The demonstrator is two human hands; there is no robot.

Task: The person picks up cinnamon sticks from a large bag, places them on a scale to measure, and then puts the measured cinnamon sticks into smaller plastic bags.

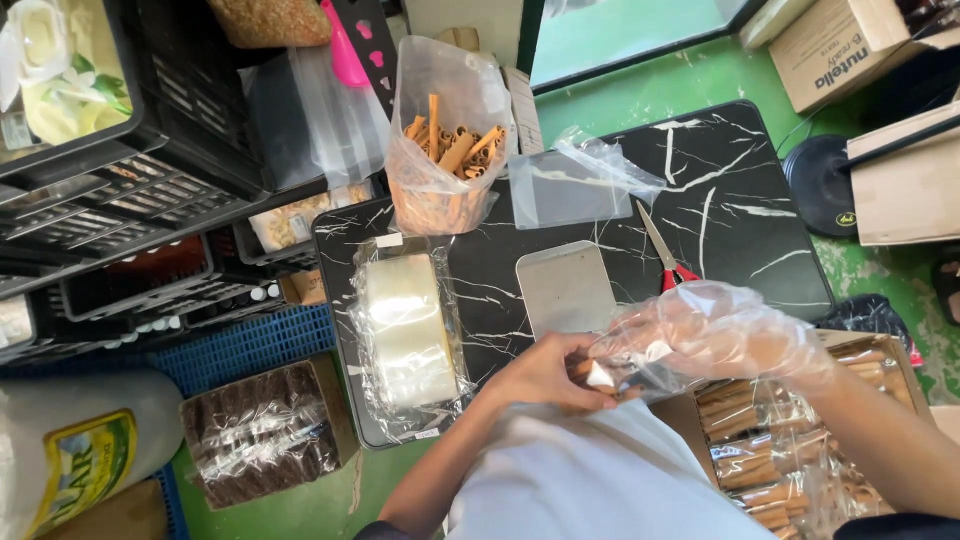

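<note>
Risk, as a judgement: the small clear packet (610, 375) of cinnamon sticks is held just above the near edge of the black marbled table (740, 190) over the person's lap, so a slack pinch or a snag of the loose plastic glove could let sticks slip out or the thin film tear. The left hand (545, 378), bare, has its grip closed around the packet's left end, fingers curled over it. The right hand (715, 335), in a loose clear glove, has its grip narrowed on the packet's right end; exact finger contact is hidden by glove film.
</note>
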